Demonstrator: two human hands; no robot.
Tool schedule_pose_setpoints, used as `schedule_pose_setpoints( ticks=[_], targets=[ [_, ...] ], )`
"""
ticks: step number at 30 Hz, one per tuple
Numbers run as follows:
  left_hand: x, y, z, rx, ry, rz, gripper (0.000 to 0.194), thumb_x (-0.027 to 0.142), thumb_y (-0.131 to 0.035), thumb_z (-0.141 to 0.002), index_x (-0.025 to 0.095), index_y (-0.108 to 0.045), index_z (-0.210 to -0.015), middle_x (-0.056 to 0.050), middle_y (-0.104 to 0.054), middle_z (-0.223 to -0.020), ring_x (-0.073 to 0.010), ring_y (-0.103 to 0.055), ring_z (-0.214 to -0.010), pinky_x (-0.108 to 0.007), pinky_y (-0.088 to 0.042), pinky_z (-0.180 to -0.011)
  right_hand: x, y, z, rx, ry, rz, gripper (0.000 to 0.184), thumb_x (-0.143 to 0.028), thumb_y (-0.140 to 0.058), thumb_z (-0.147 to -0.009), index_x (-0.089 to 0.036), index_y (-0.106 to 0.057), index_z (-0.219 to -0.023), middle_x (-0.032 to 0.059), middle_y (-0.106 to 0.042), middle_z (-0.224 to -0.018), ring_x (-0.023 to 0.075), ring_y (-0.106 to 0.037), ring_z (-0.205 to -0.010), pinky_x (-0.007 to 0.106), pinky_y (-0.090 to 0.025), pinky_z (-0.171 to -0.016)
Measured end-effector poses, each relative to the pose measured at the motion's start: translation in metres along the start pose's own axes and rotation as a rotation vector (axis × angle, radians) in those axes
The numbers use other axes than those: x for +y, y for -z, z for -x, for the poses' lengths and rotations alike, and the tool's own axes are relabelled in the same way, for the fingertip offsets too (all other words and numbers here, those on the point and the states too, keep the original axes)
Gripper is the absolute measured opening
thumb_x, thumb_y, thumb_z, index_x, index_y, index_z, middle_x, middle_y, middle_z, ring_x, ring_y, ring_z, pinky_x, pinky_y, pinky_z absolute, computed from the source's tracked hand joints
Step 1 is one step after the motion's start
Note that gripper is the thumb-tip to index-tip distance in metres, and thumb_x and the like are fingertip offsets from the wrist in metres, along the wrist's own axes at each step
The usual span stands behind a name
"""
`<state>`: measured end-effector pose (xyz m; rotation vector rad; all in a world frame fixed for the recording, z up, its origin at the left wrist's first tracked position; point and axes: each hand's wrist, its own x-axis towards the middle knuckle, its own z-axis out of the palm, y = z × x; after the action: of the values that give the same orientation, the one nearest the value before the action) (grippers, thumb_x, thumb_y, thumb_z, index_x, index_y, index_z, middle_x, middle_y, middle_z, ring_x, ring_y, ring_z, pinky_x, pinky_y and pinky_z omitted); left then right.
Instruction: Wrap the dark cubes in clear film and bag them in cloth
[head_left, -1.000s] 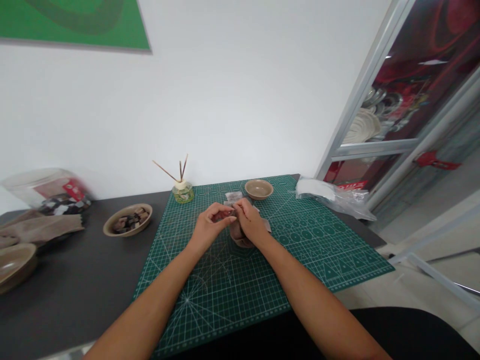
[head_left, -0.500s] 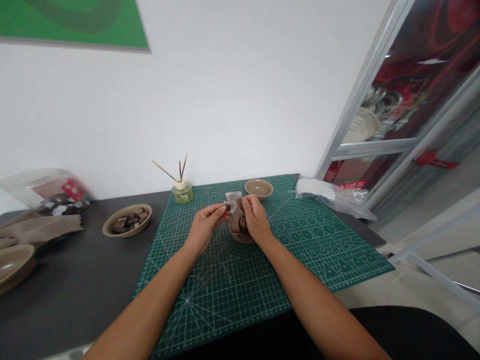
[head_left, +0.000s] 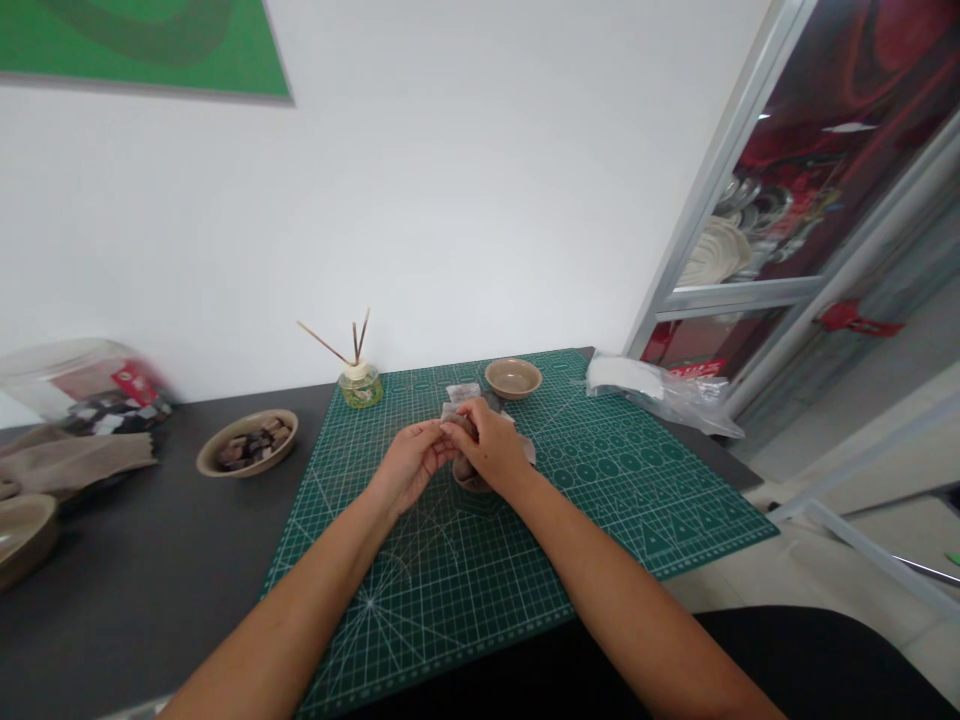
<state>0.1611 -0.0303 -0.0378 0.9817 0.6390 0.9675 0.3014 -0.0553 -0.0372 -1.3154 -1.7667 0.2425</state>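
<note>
My left hand (head_left: pixel 411 462) and my right hand (head_left: pixel 486 445) meet over the middle of the green cutting mat (head_left: pixel 525 540). Both are closed around a small brown pouch-like object (head_left: pixel 469 472) that rests on the mat, mostly hidden under my right palm. My left fingertips pinch against the right hand at the object's top. Small clear wrappers (head_left: pixel 461 393) lie just behind my hands.
A small tan bowl (head_left: pixel 513 377) and a reed diffuser (head_left: pixel 358 384) stand at the mat's far edge. A bowl of brown pieces (head_left: pixel 247 441), a folded cloth (head_left: pixel 75 462) and a clear jar (head_left: pixel 82 385) sit left on the dark table. A plastic bag (head_left: pixel 660 390) lies far right.
My hands have drawn together again over the brown object; my right hand now covers it, where half a second ago it showed between them. The view has shifted slightly.
</note>
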Motion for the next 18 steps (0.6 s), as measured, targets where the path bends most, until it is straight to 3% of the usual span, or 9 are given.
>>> schedule_pose_setpoints(
  ticks=[4,8,12,18],
  targets=[
    [0.0,0.002,-0.001,-0.015,0.039,0.047,0.017,0.025,-0.073,-0.072,0.009,-0.07,-0.076,-0.011,-0.073,-0.078,-0.0179,-0.067,-0.07,-0.029,-0.055,-0.07,-0.002,0.0,-0.001,-0.022,0.045,0.02,0.013,-0.031,-0.045,-0.092,-0.019,-0.051,-0.093,0.0057,-0.063,-0.083,0.0196,-0.058,-0.078,0.03,-0.042,-0.072],
    [0.001,0.003,-0.002,0.019,0.051,0.071,0.013,0.02,-0.075,-0.072,0.008,-0.069,-0.075,-0.007,-0.071,-0.07,-0.013,-0.065,-0.063,-0.023,-0.054,-0.065,-0.002,-0.002,-0.001,-0.007,0.057,0.029,0.016,-0.026,-0.036,-0.095,-0.019,-0.049,-0.088,0.0056,-0.061,-0.078,0.0193,-0.057,-0.074,0.029,-0.04,-0.07],
    [0.003,0.001,-0.002,0.04,0.052,0.102,0.013,0.017,-0.077,-0.071,0.007,-0.068,-0.074,-0.007,-0.07,-0.066,-0.0114,-0.065,-0.06,-0.02,-0.054,-0.063,0.004,-0.005,-0.002,0.047,0.014,-0.083,0.017,-0.027,-0.035,-0.095,-0.02,-0.049,-0.089,0.0032,-0.059,-0.075,0.0179,-0.056,-0.069,0.028,-0.04,-0.066],
    [0.007,-0.002,0.001,0.037,0.073,0.173,0.009,0.015,-0.071,-0.078,0.007,-0.069,-0.075,-0.008,-0.071,-0.07,-0.0137,-0.067,-0.064,-0.024,-0.056,-0.067,0.006,0.003,-0.004,0.157,-0.068,-0.309,0.02,-0.031,-0.04,-0.094,-0.02,-0.052,-0.082,0.0002,-0.059,-0.075,0.0153,-0.056,-0.07,0.027,-0.043,-0.067]
  ],
)
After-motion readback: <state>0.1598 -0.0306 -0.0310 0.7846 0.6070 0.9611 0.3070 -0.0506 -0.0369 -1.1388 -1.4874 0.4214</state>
